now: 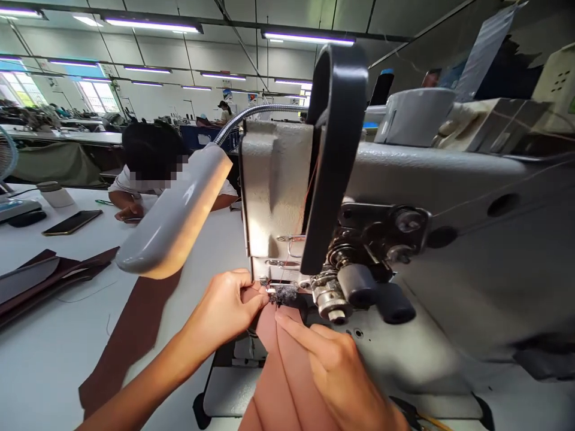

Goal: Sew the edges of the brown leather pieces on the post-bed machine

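A grey industrial sewing machine (449, 197) fills the right half of the view. A reddish-brown leather piece (283, 383) runs from the bottom edge up under its needle and presser foot (281, 290). My left hand (229, 305) pinches the leather's far edge just left of the presser foot, fingers closed on it. My right hand (341, 371) lies on the leather with the forefinger stretched toward the foot, pressing the piece down on the machine bed (233, 383).
A gooseneck lamp (173, 212) hangs over the table to the left of the machine. More brown leather pieces (45, 278) lie at the left. A phone (72, 222) and a small jar (54, 194) sit farther back. Another person (153, 173) works across the table.
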Tool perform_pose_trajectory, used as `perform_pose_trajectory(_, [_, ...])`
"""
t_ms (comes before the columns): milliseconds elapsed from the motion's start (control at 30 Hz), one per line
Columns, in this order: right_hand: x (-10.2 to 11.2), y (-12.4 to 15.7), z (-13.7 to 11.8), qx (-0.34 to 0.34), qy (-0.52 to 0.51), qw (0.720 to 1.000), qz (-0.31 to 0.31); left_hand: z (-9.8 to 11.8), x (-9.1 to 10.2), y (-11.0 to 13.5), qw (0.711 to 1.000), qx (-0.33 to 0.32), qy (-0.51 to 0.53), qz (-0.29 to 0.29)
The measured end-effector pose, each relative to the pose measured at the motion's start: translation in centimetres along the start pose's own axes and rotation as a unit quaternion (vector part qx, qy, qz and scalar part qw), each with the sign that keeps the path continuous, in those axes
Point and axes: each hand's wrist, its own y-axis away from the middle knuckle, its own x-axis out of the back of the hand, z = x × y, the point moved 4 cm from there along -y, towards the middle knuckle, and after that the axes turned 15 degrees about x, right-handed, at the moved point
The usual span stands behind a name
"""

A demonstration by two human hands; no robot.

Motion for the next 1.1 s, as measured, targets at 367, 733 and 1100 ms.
perform_pose_trajectory(367, [1.4,-0.5,-0.2,0.063,0.0,0.997,0.034,-0.6,-0.5,-0.3,0.997,-0.061,0.014,-0.034])
perform_pose_trajectory(733, [1.6,-0.6,0.0,0.04,-0.007,0.999,0.025,0.2,0.0,0.0,0.998,-0.065,0.002,-0.02])
perform_pose_trajectory(1100, [1.4,-0.1,-0.2,0.048,0.003,0.999,0.01,0.3,0.1,0.5,0.997,-0.065,-0.015,-0.034])
